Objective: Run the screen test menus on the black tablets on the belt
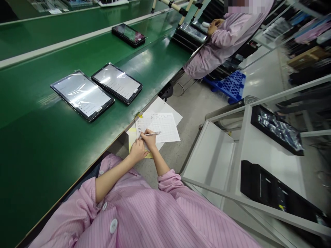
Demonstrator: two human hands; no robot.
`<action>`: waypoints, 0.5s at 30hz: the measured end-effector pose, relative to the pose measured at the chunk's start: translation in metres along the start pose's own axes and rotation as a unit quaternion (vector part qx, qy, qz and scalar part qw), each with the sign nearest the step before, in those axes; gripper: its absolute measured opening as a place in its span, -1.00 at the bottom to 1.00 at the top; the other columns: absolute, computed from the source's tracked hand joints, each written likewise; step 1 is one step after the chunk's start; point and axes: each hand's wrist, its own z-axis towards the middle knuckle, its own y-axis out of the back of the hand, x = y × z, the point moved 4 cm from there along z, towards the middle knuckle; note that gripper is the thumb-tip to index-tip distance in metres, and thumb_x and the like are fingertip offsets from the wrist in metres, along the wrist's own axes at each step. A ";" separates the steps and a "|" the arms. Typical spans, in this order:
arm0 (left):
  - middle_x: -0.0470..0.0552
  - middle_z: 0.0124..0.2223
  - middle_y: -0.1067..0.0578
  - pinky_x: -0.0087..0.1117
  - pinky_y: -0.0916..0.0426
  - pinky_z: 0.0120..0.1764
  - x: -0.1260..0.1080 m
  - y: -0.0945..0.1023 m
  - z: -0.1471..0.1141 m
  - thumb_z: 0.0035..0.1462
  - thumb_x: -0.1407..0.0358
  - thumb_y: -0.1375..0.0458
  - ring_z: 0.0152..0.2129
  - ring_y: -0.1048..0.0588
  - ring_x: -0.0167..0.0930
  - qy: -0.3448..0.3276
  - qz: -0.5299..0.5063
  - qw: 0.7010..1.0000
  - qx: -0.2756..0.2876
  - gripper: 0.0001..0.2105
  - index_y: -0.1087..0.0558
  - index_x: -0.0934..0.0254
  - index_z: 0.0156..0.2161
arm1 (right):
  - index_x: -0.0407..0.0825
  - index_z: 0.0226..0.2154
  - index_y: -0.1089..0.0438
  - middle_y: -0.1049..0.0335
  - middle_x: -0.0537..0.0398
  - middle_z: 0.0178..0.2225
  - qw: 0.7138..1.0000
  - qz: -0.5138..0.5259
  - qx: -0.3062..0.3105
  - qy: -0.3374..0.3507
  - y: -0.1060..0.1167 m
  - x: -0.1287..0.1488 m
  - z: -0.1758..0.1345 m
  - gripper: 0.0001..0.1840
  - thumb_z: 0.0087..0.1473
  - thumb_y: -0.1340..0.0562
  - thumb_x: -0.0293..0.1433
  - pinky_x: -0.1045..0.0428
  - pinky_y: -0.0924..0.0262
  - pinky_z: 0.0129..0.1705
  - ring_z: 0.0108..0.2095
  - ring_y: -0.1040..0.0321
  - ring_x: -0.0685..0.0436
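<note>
A silver pen (156, 133) is gripped in my right hand (149, 140), its tip low over a printed form with a ruled table (165, 125). My left hand (138, 151) is closed at the form's lower left edge, close against the right, and holds the papers. Beneath the form lie a plain white sheet (176, 115) and a yellow sheet (131, 142). The papers are at the edge of the green workbench (33, 158). Two tablets with lit screens, a left one (82, 93) and a right one (117, 82), lie beyond my left hand on the bench.
Farther along the bench rests a dark stack of devices (128, 35). A co-worker in a pink smock (230, 34) stands at the far end by black trays (188, 36). A blue pallet (229, 84) is on the floor. To my right stands a white rack (209, 151) holding black trays (276, 129).
</note>
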 end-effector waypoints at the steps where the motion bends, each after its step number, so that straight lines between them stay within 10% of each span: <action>1: 0.58 0.20 -0.31 -0.14 -0.32 0.00 0.000 0.000 0.000 0.30 0.05 -0.04 0.12 -0.31 0.02 0.000 -0.002 1.000 0.000 -0.32 -0.27 0.72 0.24 | 0.05 -0.70 -0.04 -0.04 0.27 -0.69 1.000 0.000 -0.002 -0.001 0.000 0.000 0.000 -0.62 -0.10 -0.24 -0.23 0.04 0.04 -0.48 -0.58 0.02 0.02; 15: 0.56 0.21 -0.31 -0.14 -0.32 0.00 0.000 -0.002 0.001 0.29 0.08 -0.05 0.11 -0.31 0.03 0.008 -0.013 1.000 -0.005 -0.34 -0.27 0.68 0.26 | 0.06 -0.69 -0.02 -0.02 0.28 -0.69 1.000 -0.010 -0.015 0.003 0.000 -0.001 0.001 -0.64 -0.10 -0.21 -0.26 0.05 0.05 -0.48 -0.58 0.04 0.02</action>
